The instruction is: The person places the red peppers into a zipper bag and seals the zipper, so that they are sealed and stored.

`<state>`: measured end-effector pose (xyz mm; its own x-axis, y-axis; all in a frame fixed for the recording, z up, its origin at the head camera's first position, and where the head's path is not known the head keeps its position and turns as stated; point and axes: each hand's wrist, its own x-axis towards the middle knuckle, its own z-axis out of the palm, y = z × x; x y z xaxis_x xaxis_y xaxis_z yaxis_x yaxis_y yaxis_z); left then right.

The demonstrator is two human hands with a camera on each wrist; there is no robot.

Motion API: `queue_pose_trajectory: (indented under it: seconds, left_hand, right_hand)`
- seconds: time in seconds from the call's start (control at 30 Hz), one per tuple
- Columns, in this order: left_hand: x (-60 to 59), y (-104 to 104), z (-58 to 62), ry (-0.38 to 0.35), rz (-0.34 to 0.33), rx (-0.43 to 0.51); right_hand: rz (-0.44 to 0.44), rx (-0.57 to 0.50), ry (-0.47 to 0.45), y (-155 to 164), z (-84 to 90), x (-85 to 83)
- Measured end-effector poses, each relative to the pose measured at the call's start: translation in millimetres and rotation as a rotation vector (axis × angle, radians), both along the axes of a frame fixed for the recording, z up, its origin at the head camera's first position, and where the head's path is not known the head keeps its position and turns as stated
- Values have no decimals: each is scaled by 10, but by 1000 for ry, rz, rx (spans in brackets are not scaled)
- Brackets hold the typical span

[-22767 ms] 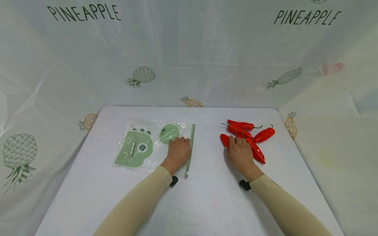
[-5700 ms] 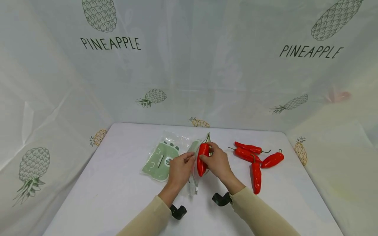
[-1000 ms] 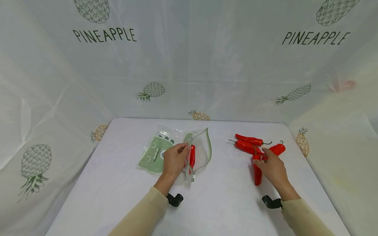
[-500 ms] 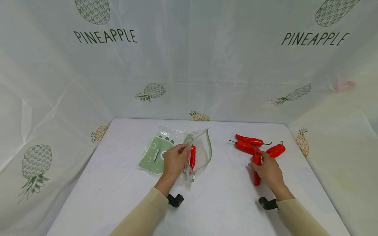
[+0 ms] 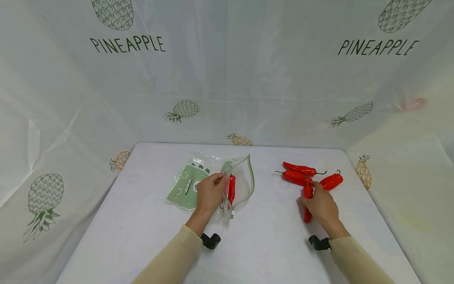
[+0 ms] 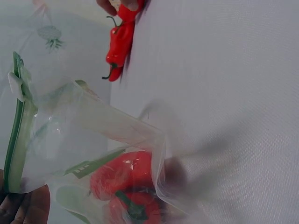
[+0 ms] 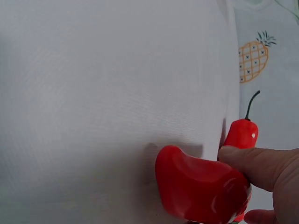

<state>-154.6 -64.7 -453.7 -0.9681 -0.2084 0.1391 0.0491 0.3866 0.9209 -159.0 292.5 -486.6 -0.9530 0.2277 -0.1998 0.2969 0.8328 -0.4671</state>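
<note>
My left hand (image 5: 208,193) pinches the rim of a clear zip bag (image 5: 251,177) with green dinosaur print, its mouth gaping toward the right. Inside the bag lies a red chili pepper (image 5: 231,189); the left wrist view shows a second red pepper (image 6: 135,207) in there too. My right hand (image 5: 322,205) has thumb and fingers on either side of another red chili pepper (image 5: 307,192), its stem pointing away from me. In the right wrist view this pepper (image 7: 201,186) is large, with the thumb (image 7: 261,168) against it.
Beyond the right hand lie three more red peppers, one at the back (image 5: 299,169), one in the middle (image 5: 296,177) and one at the right (image 5: 331,181). A pineapple-print sheet (image 5: 227,79) hangs behind the white table (image 5: 269,244). A black wrist camera (image 5: 319,242) sits below each hand.
Earlier the bag lay flat; it now stands open with peppers inside. Over the last second the right hand has shifted slightly left and taken hold of the nearest pepper. The left hand stays put.
</note>
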Motion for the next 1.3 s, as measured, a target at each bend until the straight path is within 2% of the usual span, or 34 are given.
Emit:
queue_pose_trajectory:
  seconds: [0.47, 0.8, 1.13, 1.3]
  left_hand:
    - [-4, -5, -32, 9, -11, -1]
    - [-30, -17, -36, 15, -4, -16]
    - [-27, -23, -46, 31, -3, -23]
    - [-32, -31, -31, 34, -13, -34]
  right_hand:
    - [-7, -113, -28, 76, 78, 28]
    - [20, -175, 5, 99, 60, -20]
    - [46, -395, 8, 118, 5, -22]
    - [37, -583, 24, 54, 21, -47]
